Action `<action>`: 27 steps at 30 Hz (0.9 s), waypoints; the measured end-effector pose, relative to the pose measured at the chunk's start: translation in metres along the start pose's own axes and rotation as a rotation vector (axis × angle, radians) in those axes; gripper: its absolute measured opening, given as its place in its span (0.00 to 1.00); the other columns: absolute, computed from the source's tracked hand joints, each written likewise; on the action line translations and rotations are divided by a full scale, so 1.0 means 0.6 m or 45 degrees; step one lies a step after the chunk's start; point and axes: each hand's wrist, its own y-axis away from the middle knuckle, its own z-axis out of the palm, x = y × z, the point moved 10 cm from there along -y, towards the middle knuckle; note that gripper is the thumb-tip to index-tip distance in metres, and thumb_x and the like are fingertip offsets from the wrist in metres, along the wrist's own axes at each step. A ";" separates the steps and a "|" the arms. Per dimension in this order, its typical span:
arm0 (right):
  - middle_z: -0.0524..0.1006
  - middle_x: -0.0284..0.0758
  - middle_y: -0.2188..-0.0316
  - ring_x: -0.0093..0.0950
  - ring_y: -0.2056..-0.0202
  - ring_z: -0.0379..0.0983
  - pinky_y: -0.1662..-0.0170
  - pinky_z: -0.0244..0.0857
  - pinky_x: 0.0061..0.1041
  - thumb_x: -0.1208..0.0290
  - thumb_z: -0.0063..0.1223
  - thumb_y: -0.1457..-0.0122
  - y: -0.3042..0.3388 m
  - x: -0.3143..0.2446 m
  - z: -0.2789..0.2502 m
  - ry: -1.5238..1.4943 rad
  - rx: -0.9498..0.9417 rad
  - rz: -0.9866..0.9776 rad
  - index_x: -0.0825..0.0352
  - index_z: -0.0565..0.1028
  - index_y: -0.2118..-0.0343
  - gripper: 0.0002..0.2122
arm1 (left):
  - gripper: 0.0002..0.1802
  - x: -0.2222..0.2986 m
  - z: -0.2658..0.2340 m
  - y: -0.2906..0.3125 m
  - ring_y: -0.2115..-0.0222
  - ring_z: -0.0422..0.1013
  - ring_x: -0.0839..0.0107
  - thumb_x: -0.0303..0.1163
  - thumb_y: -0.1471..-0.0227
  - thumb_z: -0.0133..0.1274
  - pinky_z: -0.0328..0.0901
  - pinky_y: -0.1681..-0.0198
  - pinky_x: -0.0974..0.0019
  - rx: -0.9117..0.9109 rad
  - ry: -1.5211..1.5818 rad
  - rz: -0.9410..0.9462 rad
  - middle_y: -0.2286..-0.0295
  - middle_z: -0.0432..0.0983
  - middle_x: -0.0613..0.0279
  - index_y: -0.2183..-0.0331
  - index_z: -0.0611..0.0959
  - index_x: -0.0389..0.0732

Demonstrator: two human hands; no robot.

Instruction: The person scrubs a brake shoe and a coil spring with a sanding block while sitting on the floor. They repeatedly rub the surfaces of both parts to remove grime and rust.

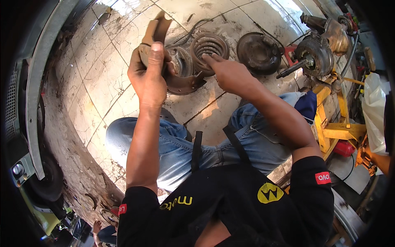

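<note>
The brown curved brake shoe (158,31) is raised above the tiled floor (105,82) in the left hand (150,76), its far end projecting beyond the fingers. The left grip is closed around the near portion, thumb uppermost. The right hand (230,74) has its index finger extended at the coil spring (207,43), apparently touching it; whether the curled fingers hold anything is not determinable. A second curved shoe (184,85) lies low beside the round metal drum (181,61). In this inspector's judgement, the raised shoe is rigid and moderately heavy for its size, unlikely to bend, with dusty surfaces that may slip and edges that may be sharp. Recommended hold: across the central web, near the balance point, with fingers clear of the edges and the lining face.
</note>
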 end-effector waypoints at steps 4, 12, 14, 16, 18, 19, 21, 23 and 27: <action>0.68 0.52 0.45 0.47 0.48 0.69 0.45 0.63 0.35 0.80 0.43 0.49 0.004 0.014 -0.014 -0.494 -0.229 0.049 0.68 0.61 0.40 0.29 | 0.20 -0.006 -0.016 -0.013 0.81 0.66 0.71 0.49 0.42 0.53 0.65 0.77 0.66 0.050 0.172 -0.051 0.74 0.70 0.60 0.63 0.73 0.41; 0.71 0.43 0.49 0.34 0.45 0.64 0.42 0.55 0.31 0.46 0.41 0.36 -0.010 0.015 -0.033 -1.343 -0.136 -0.037 0.70 0.64 0.41 0.31 | 0.24 -0.032 -0.027 -0.029 0.78 0.66 0.74 0.51 0.46 0.56 0.67 0.71 0.66 0.144 0.723 -0.329 0.74 0.69 0.66 0.59 0.72 0.40; 0.72 0.42 0.51 0.33 0.47 0.64 0.42 0.54 0.31 0.43 0.32 0.34 -0.018 0.009 -0.047 -1.346 -0.035 -0.082 0.70 0.66 0.43 0.32 | 0.28 -0.034 -0.033 -0.037 0.78 0.65 0.77 0.52 0.47 0.58 0.66 0.70 0.69 0.128 0.802 -0.342 0.74 0.69 0.67 0.58 0.72 0.38; 0.73 0.40 0.53 0.31 0.50 0.65 0.42 0.52 0.29 0.40 0.17 0.34 -0.023 0.006 -0.062 -1.244 -0.003 -0.186 0.72 0.68 0.47 0.37 | 0.26 -0.033 -0.023 -0.032 0.78 0.66 0.75 0.51 0.46 0.55 0.67 0.69 0.67 0.124 0.752 -0.372 0.77 0.69 0.67 0.59 0.73 0.37; 0.73 0.39 0.52 0.32 0.50 0.65 0.42 0.52 0.30 0.40 0.17 0.34 -0.028 0.031 -0.060 -1.364 -0.035 -0.094 0.72 0.68 0.47 0.37 | 0.21 -0.031 -0.007 -0.031 0.79 0.66 0.72 0.50 0.48 0.53 0.67 0.68 0.63 0.146 0.742 -0.404 0.80 0.66 0.69 0.66 0.74 0.41; 0.73 0.39 0.52 0.32 0.49 0.65 0.41 0.52 0.30 0.39 0.17 0.34 -0.027 0.040 -0.053 -1.431 -0.058 -0.040 0.72 0.68 0.46 0.37 | 0.20 -0.030 -0.001 -0.029 0.80 0.66 0.71 0.50 0.48 0.52 0.67 0.68 0.63 0.138 0.786 -0.424 0.81 0.66 0.70 0.67 0.73 0.42; 0.71 0.40 0.49 0.32 0.47 0.64 0.42 0.54 0.30 0.40 0.19 0.34 -0.029 0.043 -0.045 -1.532 -0.016 -0.014 0.69 0.67 0.43 0.36 | 0.19 -0.034 -0.002 -0.023 0.81 0.65 0.71 0.51 0.48 0.52 0.67 0.67 0.61 0.142 0.869 -0.466 0.83 0.64 0.71 0.70 0.73 0.44; 0.71 0.41 0.48 0.31 0.46 0.64 0.42 0.56 0.30 0.40 0.20 0.34 -0.038 0.058 -0.011 -1.654 -0.039 0.074 0.68 0.66 0.41 0.36 | 0.19 -0.036 0.002 -0.017 0.82 0.64 0.73 0.51 0.48 0.51 0.67 0.70 0.61 0.078 0.894 -0.488 0.83 0.63 0.72 0.71 0.72 0.45; 0.67 0.40 0.44 0.30 0.44 0.62 0.40 0.55 0.29 0.43 0.21 0.32 -0.011 0.015 -0.062 -1.664 0.120 -0.199 0.69 0.62 0.39 0.34 | 0.18 -0.018 -0.007 -0.027 0.84 0.60 0.75 0.51 0.49 0.50 0.65 0.76 0.62 0.107 0.937 -0.443 0.84 0.59 0.73 0.73 0.71 0.46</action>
